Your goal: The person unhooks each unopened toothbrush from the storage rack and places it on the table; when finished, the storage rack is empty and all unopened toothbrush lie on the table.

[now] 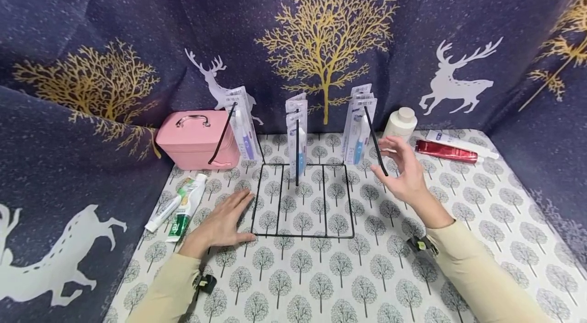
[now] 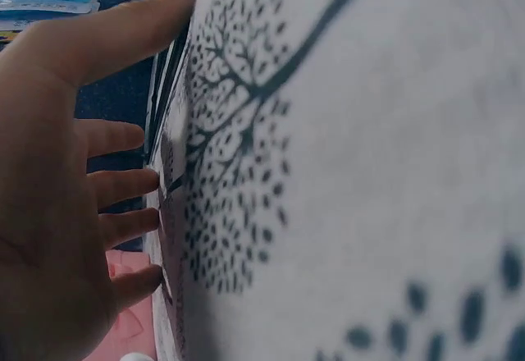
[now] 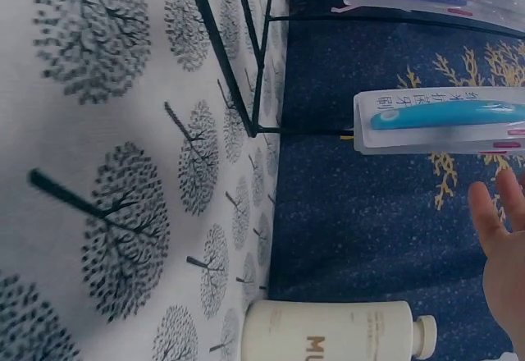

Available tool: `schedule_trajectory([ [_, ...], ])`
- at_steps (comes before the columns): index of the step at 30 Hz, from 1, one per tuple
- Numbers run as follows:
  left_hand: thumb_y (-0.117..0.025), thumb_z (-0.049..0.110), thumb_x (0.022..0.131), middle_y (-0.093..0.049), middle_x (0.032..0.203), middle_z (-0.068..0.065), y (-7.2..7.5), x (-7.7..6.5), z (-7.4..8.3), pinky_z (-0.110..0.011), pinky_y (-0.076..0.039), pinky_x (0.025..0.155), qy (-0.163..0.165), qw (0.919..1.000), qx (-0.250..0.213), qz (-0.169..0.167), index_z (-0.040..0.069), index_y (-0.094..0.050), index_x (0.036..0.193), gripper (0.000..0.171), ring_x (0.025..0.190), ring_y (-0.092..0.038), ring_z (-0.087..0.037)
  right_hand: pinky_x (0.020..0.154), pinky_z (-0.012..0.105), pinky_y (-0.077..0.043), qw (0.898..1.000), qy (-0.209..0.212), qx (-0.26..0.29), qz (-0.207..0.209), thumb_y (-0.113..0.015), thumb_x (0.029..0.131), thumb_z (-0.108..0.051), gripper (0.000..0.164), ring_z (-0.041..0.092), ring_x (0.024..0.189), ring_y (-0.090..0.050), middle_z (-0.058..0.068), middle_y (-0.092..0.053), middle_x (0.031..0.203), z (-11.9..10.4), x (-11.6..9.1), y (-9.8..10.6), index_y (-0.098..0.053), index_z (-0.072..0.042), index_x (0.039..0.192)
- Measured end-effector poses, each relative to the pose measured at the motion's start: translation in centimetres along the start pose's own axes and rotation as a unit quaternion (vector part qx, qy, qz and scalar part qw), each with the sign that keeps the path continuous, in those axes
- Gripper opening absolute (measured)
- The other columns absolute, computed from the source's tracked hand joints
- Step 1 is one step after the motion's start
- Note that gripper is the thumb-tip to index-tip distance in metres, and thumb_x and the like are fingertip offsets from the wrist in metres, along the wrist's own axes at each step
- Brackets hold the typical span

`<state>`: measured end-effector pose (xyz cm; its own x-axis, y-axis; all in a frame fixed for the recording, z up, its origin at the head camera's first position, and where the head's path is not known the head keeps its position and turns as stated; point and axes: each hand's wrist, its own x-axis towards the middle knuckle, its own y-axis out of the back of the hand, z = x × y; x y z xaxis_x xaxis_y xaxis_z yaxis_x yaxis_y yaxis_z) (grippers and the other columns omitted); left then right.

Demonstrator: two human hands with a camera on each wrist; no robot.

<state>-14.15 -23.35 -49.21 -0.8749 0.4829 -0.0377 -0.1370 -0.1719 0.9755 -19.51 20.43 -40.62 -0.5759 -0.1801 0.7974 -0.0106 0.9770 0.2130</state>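
A black wire display rack (image 1: 302,236) stands on the table, with packaged toothbrushes (image 1: 298,142) hanging from its middle hook. More toothbrush packs (image 1: 241,127) hang on the left hook and others (image 1: 359,132) on the right hook. My left hand (image 1: 224,218) rests on the tablecloth, fingers straight, by the rack's left base corner. In the left wrist view, the left hand (image 2: 57,164) has its fingers spread. Beside the right hook's black end is my right hand (image 1: 403,170), fingers loosely bent and apart; whether the thumb touches the hook is unclear.
A pink case (image 1: 197,139) sits at the back left, with toothpaste tubes (image 1: 183,206) in front. Behind my right hand stands a white bottle (image 1: 401,123). Farther right lie a red box (image 1: 445,151) and a white tube (image 1: 463,143). Dark fabric (image 1: 275,17) hangs behind the table.
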Motion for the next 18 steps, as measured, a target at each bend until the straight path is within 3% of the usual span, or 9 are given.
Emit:
schedule_trajectory([
  [5,-0.056,0.072,0.069,-0.016,0.152,-0.011,-0.4,0.3,0.0,-0.059,-0.019,0.108,0.009,0.9999,0.008,-0.002,0.020,-0.019,0.146,0.100,0.137,-0.019,-0.035,0.090,0.028,-0.048,1.000,-0.019,0.003,0.015,-0.063,0.056,0.029,0.074,0.021,0.108,-0.052,0.030,-0.051,0.112,0.5,0.7,-0.4,-0.031,0.022,0.123],
  [10,-0.054,0.074,0.069,-0.017,0.152,-0.011,-0.4,0.4,0.1,-0.060,-0.020,0.107,0.015,0.9996,0.023,-0.005,0.023,-0.021,0.146,0.098,0.136,-0.020,-0.037,0.090,0.028,-0.047,0.998,-0.036,0.040,0.037,-0.060,0.057,0.032,0.076,0.022,0.106,-0.052,0.020,-0.052,0.115,1.6,1.0,-0.9,-0.030,0.017,0.126],
  [18,-0.056,0.073,0.069,-0.018,0.152,-0.011,-0.3,0.2,0.4,-0.058,-0.019,0.108,0.024,0.9993,0.028,-0.011,0.023,-0.022,0.146,0.097,0.136,-0.020,-0.036,0.088,0.030,-0.045,0.997,-0.027,0.059,0.048,-0.063,0.061,0.027,0.078,0.023,0.105,-0.049,0.009,-0.049,0.117,3.8,1.2,-1.6,-0.028,0.012,0.129],
])
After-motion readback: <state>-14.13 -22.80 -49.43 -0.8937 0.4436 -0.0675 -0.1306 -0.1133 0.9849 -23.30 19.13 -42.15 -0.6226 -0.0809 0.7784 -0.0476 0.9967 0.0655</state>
